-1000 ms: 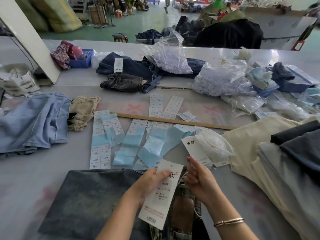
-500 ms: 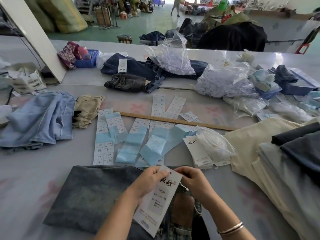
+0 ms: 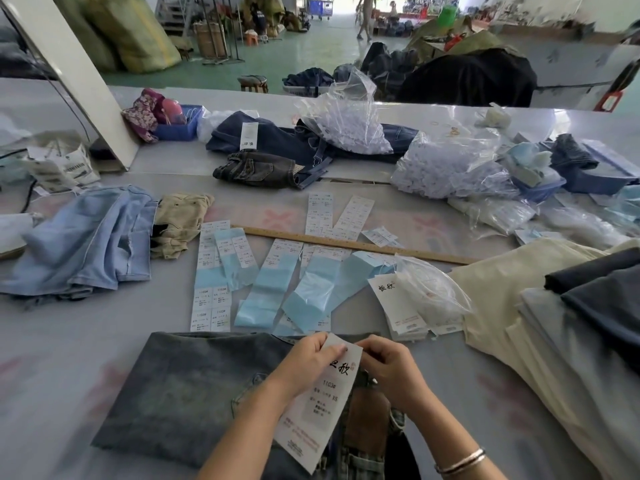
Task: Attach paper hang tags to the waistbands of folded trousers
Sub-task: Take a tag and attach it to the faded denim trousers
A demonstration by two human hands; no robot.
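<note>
Folded grey-blue denim trousers [image 3: 194, 396] lie at the near edge of the table, their waistband with a brown leather patch [image 3: 369, 422] toward me. Over the waistband I hold a white paper hang tag [image 3: 318, 407] with black characters and "1103#". My left hand [image 3: 304, 365] pinches the tag's top left corner. My right hand [image 3: 391, 368] holds its top right edge with curled fingers, just above the patch. A small stack of spare hang tags [image 3: 398, 306] lies beyond my right hand.
Strips of size stickers on blue backing [image 3: 263, 282] and a wooden ruler [image 3: 356, 244] lie past the trousers. Cream and dark folded trousers [image 3: 540, 306] are stacked at right, pale blue jeans [image 3: 83, 237] at left. Clear plastic bags [image 3: 446, 168] and dark jeans [image 3: 263, 168] sit farther back.
Both hands have closed together at the top of the tag; the right hand moved left onto its upper edge. The tag shifted slightly toward the waistband patch.
</note>
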